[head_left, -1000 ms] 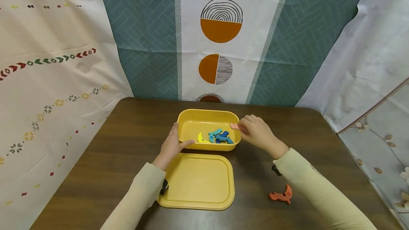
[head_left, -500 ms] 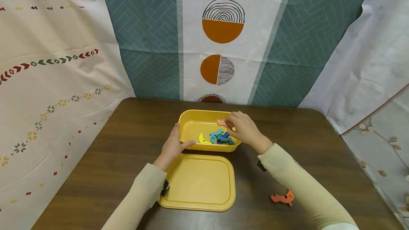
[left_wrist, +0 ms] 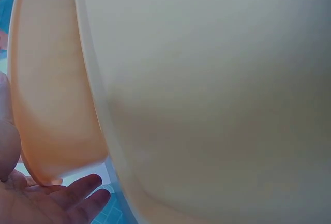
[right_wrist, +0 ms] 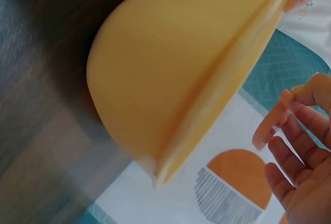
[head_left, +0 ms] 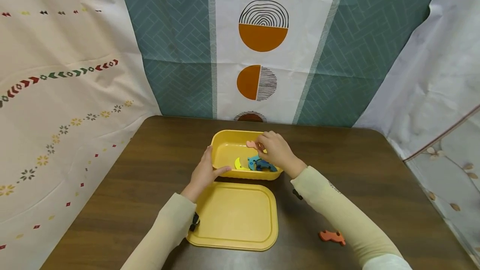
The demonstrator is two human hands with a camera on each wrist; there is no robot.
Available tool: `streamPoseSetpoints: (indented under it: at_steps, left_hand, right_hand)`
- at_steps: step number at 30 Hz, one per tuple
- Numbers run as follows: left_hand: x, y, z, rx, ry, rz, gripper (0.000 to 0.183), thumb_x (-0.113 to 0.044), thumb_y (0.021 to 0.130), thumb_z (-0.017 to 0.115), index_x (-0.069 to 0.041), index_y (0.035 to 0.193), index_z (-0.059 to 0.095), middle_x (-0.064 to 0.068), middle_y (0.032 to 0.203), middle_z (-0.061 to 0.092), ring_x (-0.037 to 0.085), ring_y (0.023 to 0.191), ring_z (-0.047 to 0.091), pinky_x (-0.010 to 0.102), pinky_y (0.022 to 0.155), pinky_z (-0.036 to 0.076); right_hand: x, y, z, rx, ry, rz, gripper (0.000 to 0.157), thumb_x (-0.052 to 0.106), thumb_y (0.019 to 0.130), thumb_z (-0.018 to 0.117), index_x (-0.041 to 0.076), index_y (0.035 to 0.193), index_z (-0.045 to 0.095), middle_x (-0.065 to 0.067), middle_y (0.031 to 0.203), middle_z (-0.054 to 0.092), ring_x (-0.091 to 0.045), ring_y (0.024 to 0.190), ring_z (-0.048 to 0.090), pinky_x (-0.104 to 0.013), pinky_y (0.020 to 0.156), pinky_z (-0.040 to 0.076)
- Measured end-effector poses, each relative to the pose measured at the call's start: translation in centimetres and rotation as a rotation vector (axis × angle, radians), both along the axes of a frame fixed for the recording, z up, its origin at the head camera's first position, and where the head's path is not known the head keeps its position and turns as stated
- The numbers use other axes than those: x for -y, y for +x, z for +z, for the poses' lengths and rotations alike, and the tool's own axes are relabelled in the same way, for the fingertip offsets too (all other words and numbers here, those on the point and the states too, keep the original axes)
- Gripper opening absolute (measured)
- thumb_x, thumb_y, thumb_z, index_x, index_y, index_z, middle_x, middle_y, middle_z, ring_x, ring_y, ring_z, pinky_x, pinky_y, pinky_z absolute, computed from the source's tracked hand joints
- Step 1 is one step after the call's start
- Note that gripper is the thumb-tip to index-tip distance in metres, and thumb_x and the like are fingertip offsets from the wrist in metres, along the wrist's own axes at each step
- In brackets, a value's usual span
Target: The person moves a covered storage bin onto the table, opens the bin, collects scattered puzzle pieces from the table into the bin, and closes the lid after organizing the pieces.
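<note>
My right hand (head_left: 275, 151) is over the right part of a yellow plastic box (head_left: 225, 135). It pinches a small pink shaped toy piece (head_left: 251, 144) between thumb and fingertip, above the box floor; the right wrist view shows the pink piece (right_wrist: 270, 125) too. My left hand (head_left: 204, 174) rests at the box's left front corner, fingers fairly straight along the side and thumb along the near rim. Inside the box lie a yellow crescent piece (head_left: 238, 163) and several blue pieces (head_left: 264, 165), partly overlapping and partly hidden by the right hand.
A flat yellow lid (head_left: 236, 216) lies on the dark wooden table (head_left: 123, 203), in front of the box. An orange-red toy piece (head_left: 331, 237) lies near the right forearm. Patterned cloth (head_left: 180, 53) hangs behind and at both sides of the table.
My right hand has moved left from the box's right edge to over its inside, carrying the pink toy piece. My left hand stays at the box corner.
</note>
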State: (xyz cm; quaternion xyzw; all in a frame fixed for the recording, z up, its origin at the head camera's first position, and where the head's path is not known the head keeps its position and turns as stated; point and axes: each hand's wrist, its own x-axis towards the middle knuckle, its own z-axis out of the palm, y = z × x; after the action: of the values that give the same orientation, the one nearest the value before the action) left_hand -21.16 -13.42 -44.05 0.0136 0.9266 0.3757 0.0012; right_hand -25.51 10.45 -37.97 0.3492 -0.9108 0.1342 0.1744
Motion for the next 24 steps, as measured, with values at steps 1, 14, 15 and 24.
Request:
streamPoseSetpoints:
  at_steps: [1, 14, 15, 24]
  left_hand:
    - [0.0, 0.0, 0.0, 0.003, 0.001, -0.002, 0.102, -0.04, 0.082, 0.073, 0.002, 0.151, 0.011, 0.022, 0.157, 0.014, 0.041, 0.136, 0.033, 0.054, 0.105, 0.036]
    - [0.0, -0.3, -0.3, -0.006, 0.011, -0.009, 0.103, -0.041, 0.081, 0.073, 0.002, 0.151, 0.011, 0.022, 0.157, 0.014, 0.042, 0.134, 0.036, 0.054, 0.105, 0.036]
    - [0.0, -0.3, -0.3, -0.006, 0.014, -0.006, 0.103, -0.041, 0.081, 0.073, 0.002, 0.151, 0.011, 0.022, 0.157, 0.014, 0.042, 0.134, 0.035, 0.054, 0.105, 0.035]
    - [0.1, -0.2, -0.7, -0.026, 0.011, -0.007, 0.102, -0.041, 0.081, 0.073, 0.002, 0.15, 0.012, 0.022, 0.157, 0.015, 0.042, 0.133, 0.037, 0.055, 0.103, 0.037]
  right_hand:
    - [0.2, -0.1, -0.3, -0.002, -0.006, 0.002, 0.011, 0.008, 0.079, 0.074, 0.009, 0.081, 0.063, -0.002, 0.074, 0.057, -0.018, 0.07, 0.047, -0.032, 0.066, 0.041]
    - [2.9, -1.5, -2.6, -0.024, -0.004, -0.003, 0.01, 0.009, 0.08, 0.073, 0.009, 0.078, 0.063, -0.003, 0.074, 0.058, -0.019, 0.068, 0.051, -0.033, 0.066, 0.045]
    - [3.1, -1.6, -2.7, -0.019, 0.004, -0.008, 0.011, 0.009, 0.08, 0.073, 0.009, 0.077, 0.062, -0.003, 0.073, 0.058, -0.019, 0.068, 0.05, -0.033, 0.066, 0.045]
    - [3.6, -2.1, -4.4, -0.005, 0.015, -0.033, 0.012, 0.01, 0.082, 0.072, 0.01, 0.076, 0.062, -0.004, 0.073, 0.058, -0.021, 0.07, 0.052, -0.035, 0.066, 0.045]
